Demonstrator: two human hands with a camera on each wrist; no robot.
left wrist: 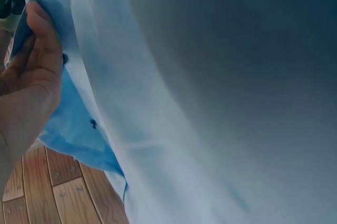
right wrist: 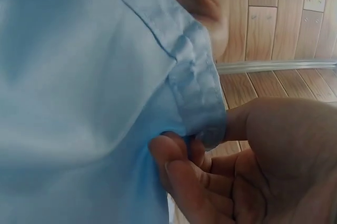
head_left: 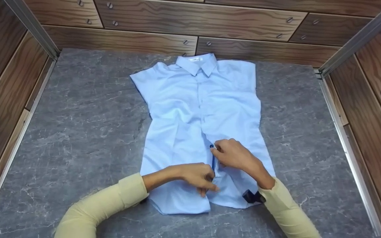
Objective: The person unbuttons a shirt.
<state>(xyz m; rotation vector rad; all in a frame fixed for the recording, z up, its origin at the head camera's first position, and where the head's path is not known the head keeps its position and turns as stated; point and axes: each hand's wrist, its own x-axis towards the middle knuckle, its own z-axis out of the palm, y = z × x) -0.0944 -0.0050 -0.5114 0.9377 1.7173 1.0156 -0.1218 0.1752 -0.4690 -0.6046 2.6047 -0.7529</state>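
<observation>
A light blue short-sleeved shirt (head_left: 177,138) lies front up, its collar (head_left: 197,64) at the far end and its lower front parted. My right hand (head_left: 235,155) pinches the front edge on the right, beside a dark button (head_left: 211,146). In the right wrist view, the stitched front band (right wrist: 197,76) folds over at the fingertips of that hand (right wrist: 210,176). Lower down, my left hand (head_left: 197,177) holds the other front edge, thumb and fingers around cloth. Dark buttons (left wrist: 93,124) show beside the left hand (left wrist: 37,66) in the left wrist view.
The shirt rests on a grey marbled tabletop (head_left: 88,109). Wood-patterned panels (head_left: 193,19) stand behind it and at both sides, with metal rails (head_left: 349,148) along the side edges. A black wrist device (head_left: 251,196) sits at the right cuff, close over the hem.
</observation>
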